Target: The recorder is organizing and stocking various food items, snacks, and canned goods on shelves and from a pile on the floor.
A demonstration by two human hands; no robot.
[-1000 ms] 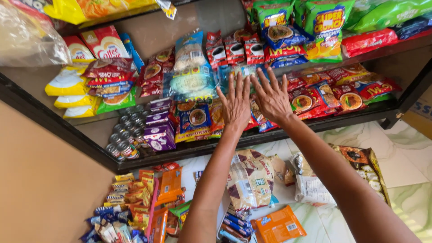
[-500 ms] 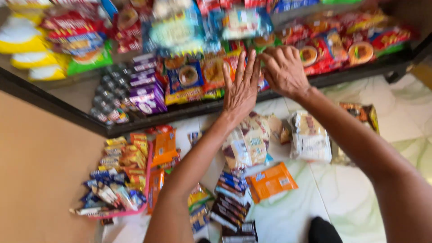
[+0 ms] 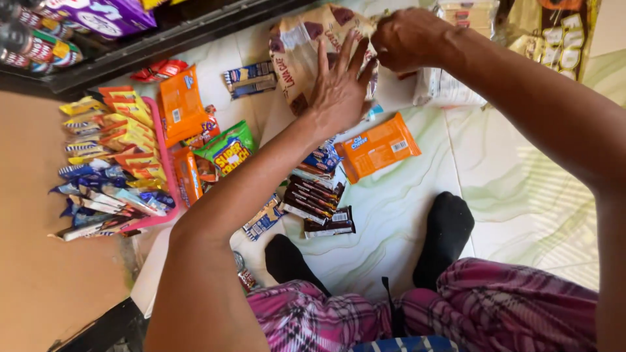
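A large beige cookie bag (image 3: pixel 297 49) with brown cookie pictures lies on the pale marbled floor near the top of the view. My left hand (image 3: pixel 339 88) rests flat on its right part with the fingers spread, holding nothing. Beside it, my right hand (image 3: pixel 411 39) is closed into a fist at the bag's upper right edge and seems to pinch it. An orange biscuit pack (image 3: pixel 378 146) lies just below my left hand.
Several dark chocolate bars (image 3: pixel 319 202) lie near my black-socked feet (image 3: pixel 450 228). A green snack bag (image 3: pixel 228 146), orange packs (image 3: pixel 179 104) and a pink tray (image 3: pixel 163 163) of small wrappers sit at the left. A dark shelf edge (image 3: pixel 163 32) runs across the top left. A white packet (image 3: pixel 456 88) lies at the right.
The view has swung down from the shelf to the floor. Both hands came down off the shelf's snack packs and now sit on the cookie bag.
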